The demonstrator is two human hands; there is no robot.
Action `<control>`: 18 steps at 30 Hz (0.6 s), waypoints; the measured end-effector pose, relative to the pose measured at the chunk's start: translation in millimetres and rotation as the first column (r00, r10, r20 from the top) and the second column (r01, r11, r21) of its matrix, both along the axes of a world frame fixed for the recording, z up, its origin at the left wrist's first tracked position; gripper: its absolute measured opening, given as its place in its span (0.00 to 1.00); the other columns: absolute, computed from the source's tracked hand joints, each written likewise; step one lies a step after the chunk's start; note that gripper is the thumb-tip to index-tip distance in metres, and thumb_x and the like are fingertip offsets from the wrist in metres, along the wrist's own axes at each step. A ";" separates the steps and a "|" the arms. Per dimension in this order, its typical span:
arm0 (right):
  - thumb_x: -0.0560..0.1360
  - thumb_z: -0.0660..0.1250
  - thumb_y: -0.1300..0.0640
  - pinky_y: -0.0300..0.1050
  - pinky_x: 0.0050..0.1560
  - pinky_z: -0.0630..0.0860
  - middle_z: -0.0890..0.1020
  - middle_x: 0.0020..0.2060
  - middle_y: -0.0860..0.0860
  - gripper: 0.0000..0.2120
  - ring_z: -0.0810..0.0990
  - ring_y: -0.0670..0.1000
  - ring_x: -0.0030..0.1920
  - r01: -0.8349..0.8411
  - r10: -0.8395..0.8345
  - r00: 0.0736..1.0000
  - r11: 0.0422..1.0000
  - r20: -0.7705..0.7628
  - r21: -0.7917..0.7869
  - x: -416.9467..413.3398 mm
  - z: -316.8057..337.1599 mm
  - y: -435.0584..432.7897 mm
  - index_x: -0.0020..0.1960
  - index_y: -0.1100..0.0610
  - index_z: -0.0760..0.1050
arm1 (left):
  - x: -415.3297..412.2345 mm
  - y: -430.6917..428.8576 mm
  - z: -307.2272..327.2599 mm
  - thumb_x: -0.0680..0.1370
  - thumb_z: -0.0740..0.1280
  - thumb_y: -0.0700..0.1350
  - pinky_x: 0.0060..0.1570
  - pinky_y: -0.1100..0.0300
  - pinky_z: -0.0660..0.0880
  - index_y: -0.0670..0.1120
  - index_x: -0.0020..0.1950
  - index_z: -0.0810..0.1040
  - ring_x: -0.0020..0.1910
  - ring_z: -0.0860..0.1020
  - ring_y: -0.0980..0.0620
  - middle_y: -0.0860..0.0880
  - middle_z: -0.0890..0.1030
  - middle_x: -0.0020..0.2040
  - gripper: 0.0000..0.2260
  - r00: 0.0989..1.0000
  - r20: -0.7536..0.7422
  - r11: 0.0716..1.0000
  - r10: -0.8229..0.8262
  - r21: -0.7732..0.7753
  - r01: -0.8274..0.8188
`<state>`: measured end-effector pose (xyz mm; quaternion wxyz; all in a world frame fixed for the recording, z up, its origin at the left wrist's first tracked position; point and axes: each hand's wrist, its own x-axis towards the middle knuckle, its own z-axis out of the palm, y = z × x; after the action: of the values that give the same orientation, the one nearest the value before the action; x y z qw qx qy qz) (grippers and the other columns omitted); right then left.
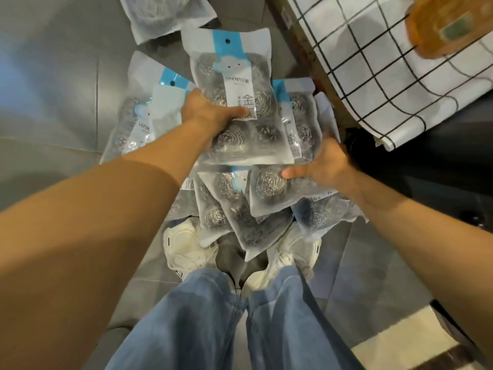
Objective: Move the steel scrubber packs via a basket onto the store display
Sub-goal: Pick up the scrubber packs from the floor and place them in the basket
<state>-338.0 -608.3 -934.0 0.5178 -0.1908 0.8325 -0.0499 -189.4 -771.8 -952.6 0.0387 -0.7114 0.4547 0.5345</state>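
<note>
Covering most of the view is a grey tiled floor (53, 76), seen from above by a person who stands and bends over it. Blue jeans (186, 329) fill the lower middle. At the upper right hangs a white cloth with a black grid pattern (386, 76), its edge falling beside the pile.

On the floor, just in front of the feet, lies a loose pile of steel scrubber packs (234, 217). They are frosted plastic bags with a blue strip on top, overlapping each other at different angles. A few more packs (138, 116) lie at the left side of the pile, partly behind the left forearm. One single pack (162, 14) rests apart from the pile, at the upper edge.

The top pack (234, 84) sits highest on the pile, with its printed face up. The left hand (210, 116) grips it at its left edge: the thumb lies across the front and the other fingers go under the bag, where they are hidden. The right hand (325, 164) grips another pack (269, 193) at the right side of the pile. Its thumb presses on the front, and the fingers are curled behind it.

Two white sneakers (186, 247) stand under the lower edge of the pile, which partly covers them. A blurred orange object (448, 28) lies on the cloth in the top right corner.
</note>
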 end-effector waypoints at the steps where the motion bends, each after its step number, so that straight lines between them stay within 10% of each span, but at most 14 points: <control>1: 0.50 0.83 0.46 0.44 0.59 0.73 0.75 0.57 0.51 0.52 0.75 0.51 0.58 0.007 -0.007 1.000 1.000 0.009 0.015 1.4 5.3 2.5 0.66 0.63 0.63 | 3.5 4.2 4.5 0.55 0.83 0.49 0.56 0.51 0.77 0.47 0.59 0.73 0.54 0.79 0.46 0.48 0.81 0.55 0.36 1.000 -0.025 1.000 0.002 0.004 -0.002; 7: 0.63 0.79 0.61 0.27 0.32 0.67 0.70 0.49 0.47 0.38 0.71 0.48 0.51 0.015 -0.013 0.998 0.999 0.068 -0.043 6.0 54.3 21.9 0.66 0.58 0.61 | 31.5 31.4 52.3 0.60 0.81 0.45 0.64 0.50 0.71 0.43 0.66 0.69 0.63 0.74 0.45 0.46 0.76 0.63 0.38 0.997 -0.026 0.997 -0.073 0.003 0.073; 18: 0.63 0.79 0.50 0.46 0.39 0.69 0.77 0.44 0.51 0.31 0.78 0.58 0.45 -0.208 0.193 0.969 0.974 -0.156 -0.090 16.7 235.5 28.4 0.55 0.51 0.61 | 81.4 45.6 237.4 0.61 0.81 0.44 0.60 0.58 0.69 0.41 0.69 0.67 0.61 0.71 0.51 0.52 0.73 0.62 0.40 0.993 -0.063 0.992 -0.100 -0.087 0.094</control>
<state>-321.3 -579.9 -698.5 0.4470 -0.3042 0.8408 -0.0271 -107.9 -726.1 -715.2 0.0196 -0.6712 0.5118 0.5359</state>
